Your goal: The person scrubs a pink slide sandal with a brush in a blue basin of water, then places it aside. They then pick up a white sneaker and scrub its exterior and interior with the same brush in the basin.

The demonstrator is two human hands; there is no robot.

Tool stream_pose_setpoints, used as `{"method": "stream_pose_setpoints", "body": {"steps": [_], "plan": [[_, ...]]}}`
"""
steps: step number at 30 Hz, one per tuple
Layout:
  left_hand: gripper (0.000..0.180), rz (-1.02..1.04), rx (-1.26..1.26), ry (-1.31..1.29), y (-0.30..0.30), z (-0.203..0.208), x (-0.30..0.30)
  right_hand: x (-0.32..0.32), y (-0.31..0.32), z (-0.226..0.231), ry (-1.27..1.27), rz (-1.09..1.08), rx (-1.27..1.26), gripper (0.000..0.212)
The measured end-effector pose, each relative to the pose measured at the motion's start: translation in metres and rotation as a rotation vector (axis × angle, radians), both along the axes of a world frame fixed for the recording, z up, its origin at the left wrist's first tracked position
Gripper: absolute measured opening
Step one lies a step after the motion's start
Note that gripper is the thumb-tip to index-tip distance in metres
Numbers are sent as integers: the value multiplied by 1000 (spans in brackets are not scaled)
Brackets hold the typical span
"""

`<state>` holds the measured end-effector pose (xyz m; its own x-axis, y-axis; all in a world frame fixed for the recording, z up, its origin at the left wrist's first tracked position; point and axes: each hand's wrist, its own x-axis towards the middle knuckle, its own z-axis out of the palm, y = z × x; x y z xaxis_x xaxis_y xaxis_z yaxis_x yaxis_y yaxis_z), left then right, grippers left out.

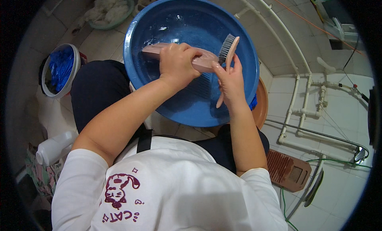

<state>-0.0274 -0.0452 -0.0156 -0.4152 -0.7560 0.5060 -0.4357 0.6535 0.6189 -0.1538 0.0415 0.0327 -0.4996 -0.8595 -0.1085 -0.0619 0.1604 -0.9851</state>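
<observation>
My left hand (pixel 178 66) is closed over a long, pale pink, glossy item (pixel 206 61). Its left end looks boxy and its right end rounded; I cannot tell its kind, and my fingers cover the middle. In my right hand (pixel 232 82) is a pink scrub brush (pixel 232 50) with grey bristles, its head raised and its handle tip sticking out below the palm. The bristles face left, by the pink item's right end, and my right thumb reaches that end too. Both hands are over a big blue basin (pixel 191 107) that appears to hold some water.
Behind the basin at left, a pale green bowl (pixel 124 17) holds whitish fluffy material. A white bucket (pixel 49 86) with blue plastic stands left; a white jug (pixel 55 147) lies nearer. A brown washboard (pixel 288 171), an orange-brown basin (pixel 261 105) and wall pipes (pixel 295 96) are right.
</observation>
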Motion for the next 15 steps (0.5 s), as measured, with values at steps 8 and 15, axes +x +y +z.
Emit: {"method": "stream_pose_setpoints", "body": {"steps": [8,15], "plan": [[30,30,-33,-6,3,0,2,-2,-3,10,-103,105,109,82],[32,37,-12,22,5,1,3,5,-7,10,-60,102,107,79]]}}
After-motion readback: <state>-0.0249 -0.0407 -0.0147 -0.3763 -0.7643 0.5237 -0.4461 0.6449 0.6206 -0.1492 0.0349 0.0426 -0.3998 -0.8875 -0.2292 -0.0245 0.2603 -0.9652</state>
